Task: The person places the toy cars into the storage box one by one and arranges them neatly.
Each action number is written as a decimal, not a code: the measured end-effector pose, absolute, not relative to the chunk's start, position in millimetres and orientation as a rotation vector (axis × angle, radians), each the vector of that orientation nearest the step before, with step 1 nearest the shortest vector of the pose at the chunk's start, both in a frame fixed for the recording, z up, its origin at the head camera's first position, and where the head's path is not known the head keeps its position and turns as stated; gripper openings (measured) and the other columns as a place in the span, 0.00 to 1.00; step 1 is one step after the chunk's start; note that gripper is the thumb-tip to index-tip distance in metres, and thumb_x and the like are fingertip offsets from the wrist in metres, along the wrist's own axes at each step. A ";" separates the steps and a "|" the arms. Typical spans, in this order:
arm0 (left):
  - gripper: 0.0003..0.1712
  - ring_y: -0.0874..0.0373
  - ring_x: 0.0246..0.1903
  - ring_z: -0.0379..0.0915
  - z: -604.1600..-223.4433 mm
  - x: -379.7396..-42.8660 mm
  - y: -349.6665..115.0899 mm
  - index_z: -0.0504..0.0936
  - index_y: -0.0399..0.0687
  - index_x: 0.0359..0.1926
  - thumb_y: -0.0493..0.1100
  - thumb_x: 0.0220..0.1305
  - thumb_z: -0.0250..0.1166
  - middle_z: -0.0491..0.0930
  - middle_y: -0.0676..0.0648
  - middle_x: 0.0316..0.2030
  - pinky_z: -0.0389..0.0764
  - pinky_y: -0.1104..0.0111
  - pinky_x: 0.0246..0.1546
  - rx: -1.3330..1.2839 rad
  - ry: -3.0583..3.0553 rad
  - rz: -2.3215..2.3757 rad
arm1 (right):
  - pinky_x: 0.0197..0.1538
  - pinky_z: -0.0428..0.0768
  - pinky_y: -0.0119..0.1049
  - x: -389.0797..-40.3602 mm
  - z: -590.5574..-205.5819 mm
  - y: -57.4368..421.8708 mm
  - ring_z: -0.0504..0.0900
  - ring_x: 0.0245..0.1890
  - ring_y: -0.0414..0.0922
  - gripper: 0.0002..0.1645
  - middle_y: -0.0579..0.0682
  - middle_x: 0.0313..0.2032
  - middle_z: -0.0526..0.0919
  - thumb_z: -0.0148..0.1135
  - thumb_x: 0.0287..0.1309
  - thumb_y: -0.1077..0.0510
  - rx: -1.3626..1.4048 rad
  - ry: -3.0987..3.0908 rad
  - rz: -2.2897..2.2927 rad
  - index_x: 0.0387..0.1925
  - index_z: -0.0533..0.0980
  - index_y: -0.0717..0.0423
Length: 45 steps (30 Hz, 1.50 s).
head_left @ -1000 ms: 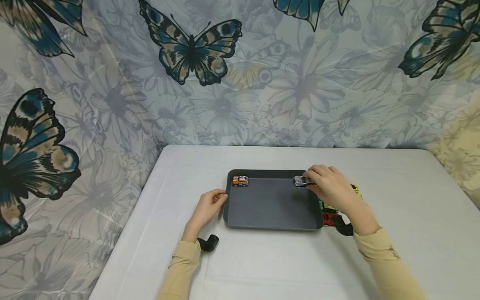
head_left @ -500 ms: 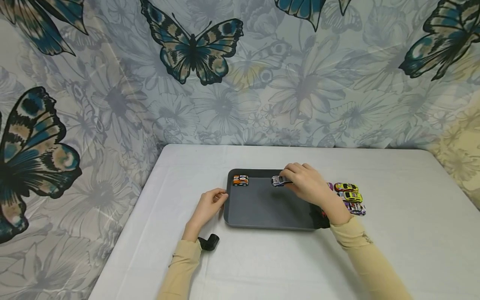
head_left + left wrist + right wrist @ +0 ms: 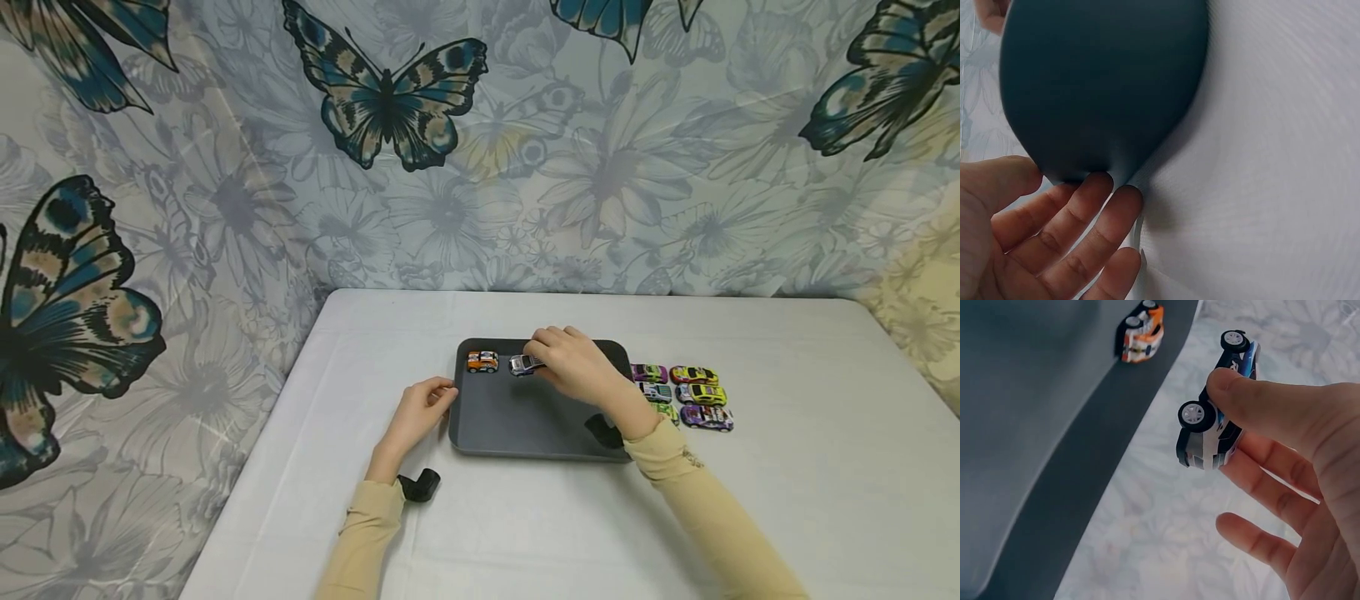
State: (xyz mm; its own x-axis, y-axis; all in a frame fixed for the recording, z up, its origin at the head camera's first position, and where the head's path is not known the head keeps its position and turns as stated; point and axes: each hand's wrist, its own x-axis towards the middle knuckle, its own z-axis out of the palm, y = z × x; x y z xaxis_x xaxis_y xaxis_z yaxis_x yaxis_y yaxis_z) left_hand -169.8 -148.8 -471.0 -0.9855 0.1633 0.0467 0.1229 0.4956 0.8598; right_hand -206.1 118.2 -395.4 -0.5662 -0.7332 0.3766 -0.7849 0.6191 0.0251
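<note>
head: right hand [image 3: 577, 367] is pinching the silver car [image 3: 522, 365] over the far side of the tray [image 3: 525, 437] — car lying just right of the orange car [image 3: 482, 362], long axes roughly in line — while the farther left hand [image 3: 416, 414] is touching the tray's left edge. left wrist: loosely bent fingers [image 3: 1124, 206] are meeting that edge. right wrist: the grip is holding firm around the silver car's sides.

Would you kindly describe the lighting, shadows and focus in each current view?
Head view: a soft shadow falls on the gray tray below the right hand; left wrist view: the tray looks dark, with dim shading beside it on the white cloth; right wrist view: the held car looks fairly crisp, the orange car slightly softer, the floral backdrop hazy.
</note>
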 end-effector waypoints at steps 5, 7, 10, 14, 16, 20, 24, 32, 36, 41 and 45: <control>0.15 0.58 0.25 0.77 -471.0 -169.8 -148.9 0.79 0.36 0.48 0.42 0.65 0.59 0.80 0.45 0.31 0.77 0.69 0.26 0.274 2.683 1.533 | 0.35 0.72 0.39 -210.3 -400.2 105.5 0.76 0.33 0.46 0.18 0.49 0.34 0.77 0.74 0.41 0.61 1.232 -2.509 0.211 0.37 0.78 0.55; 0.15 0.58 0.25 0.77 -470.9 -169.7 -149.0 0.79 0.36 0.48 0.42 0.65 0.59 0.80 0.45 0.31 0.77 0.70 0.26 0.275 2.679 1.536 | 0.35 0.72 0.39 -212.2 -402.8 100.8 0.76 0.33 0.45 0.18 0.49 0.33 0.77 0.74 0.41 0.61 1.239 -2.509 0.216 0.37 0.78 0.55; 0.15 0.58 0.25 0.77 -470.9 -169.4 -148.7 0.79 0.36 0.48 0.42 0.65 0.59 0.80 0.45 0.31 0.77 0.70 0.26 0.275 2.681 1.534 | 0.35 0.73 0.39 -214.8 -407.3 94.4 0.76 0.32 0.45 0.18 0.49 0.32 0.77 0.75 0.41 0.60 1.247 -2.515 0.215 0.36 0.78 0.55; 0.14 0.56 0.26 0.77 -470.5 -169.1 -147.9 0.79 0.36 0.47 0.41 0.65 0.59 0.80 0.46 0.31 0.76 0.70 0.25 0.269 2.691 1.519 | 0.35 0.73 0.40 -217.3 -412.9 87.6 0.77 0.34 0.45 0.17 0.48 0.33 0.77 0.74 0.43 0.58 1.258 -2.534 0.195 0.37 0.78 0.55; 0.14 0.56 0.26 0.77 -470.3 -169.2 -147.6 0.79 0.36 0.47 0.41 0.65 0.59 0.80 0.46 0.31 0.76 0.70 0.26 0.266 2.692 1.515 | 0.36 0.74 0.40 -218.1 -414.7 84.9 0.78 0.34 0.45 0.17 0.49 0.34 0.78 0.74 0.43 0.58 1.261 -2.546 0.190 0.37 0.78 0.55; 0.15 0.57 0.26 0.77 -470.7 -169.6 -147.9 0.79 0.36 0.48 0.41 0.65 0.59 0.80 0.45 0.31 0.76 0.70 0.26 0.276 2.694 1.511 | 0.36 0.74 0.41 -219.4 -417.6 80.1 0.78 0.35 0.45 0.17 0.49 0.34 0.78 0.74 0.44 0.57 1.263 -2.568 0.180 0.38 0.78 0.55; 0.15 0.59 0.25 0.77 -470.7 -169.9 -148.5 0.79 0.36 0.48 0.42 0.65 0.59 0.80 0.45 0.31 0.76 0.69 0.26 0.280 2.694 1.504 | 0.36 0.74 0.41 -221.1 -419.5 75.3 0.77 0.35 0.45 0.17 0.48 0.33 0.77 0.73 0.44 0.57 1.260 -2.591 0.180 0.37 0.78 0.54; 0.16 0.60 0.25 0.76 -469.7 -170.1 -148.8 0.78 0.36 0.49 0.42 0.66 0.58 0.80 0.46 0.32 0.76 0.70 0.26 0.285 2.690 1.483 | 0.35 0.74 0.41 -222.8 -420.2 65.8 0.77 0.33 0.45 0.16 0.48 0.33 0.78 0.73 0.44 0.58 1.261 -2.620 0.190 0.37 0.78 0.55; 0.16 0.58 0.25 0.76 -469.7 -170.4 -148.1 0.78 0.35 0.49 0.42 0.66 0.58 0.80 0.45 0.31 0.75 0.70 0.25 0.293 2.696 1.490 | 0.35 0.74 0.41 -223.7 -421.0 61.5 0.77 0.32 0.45 0.17 0.48 0.32 0.78 0.73 0.44 0.57 1.262 -2.636 0.188 0.37 0.78 0.55; 0.15 0.57 0.25 0.76 -469.3 -170.2 -148.0 0.79 0.35 0.48 0.41 0.65 0.59 0.80 0.45 0.31 0.75 0.70 0.25 0.291 2.698 1.505 | 0.35 0.75 0.41 -226.2 -424.6 56.6 0.77 0.30 0.44 0.15 0.48 0.31 0.77 0.73 0.45 0.58 1.276 -2.651 0.212 0.35 0.77 0.55; 0.15 0.58 0.24 0.76 -469.1 -169.9 -148.4 0.79 0.36 0.47 0.41 0.65 0.59 0.80 0.46 0.30 0.75 0.70 0.24 0.285 2.700 1.500 | 0.36 0.75 0.41 -228.4 -428.4 53.6 0.76 0.29 0.44 0.16 0.48 0.29 0.76 0.73 0.45 0.58 1.277 -2.662 0.229 0.36 0.77 0.56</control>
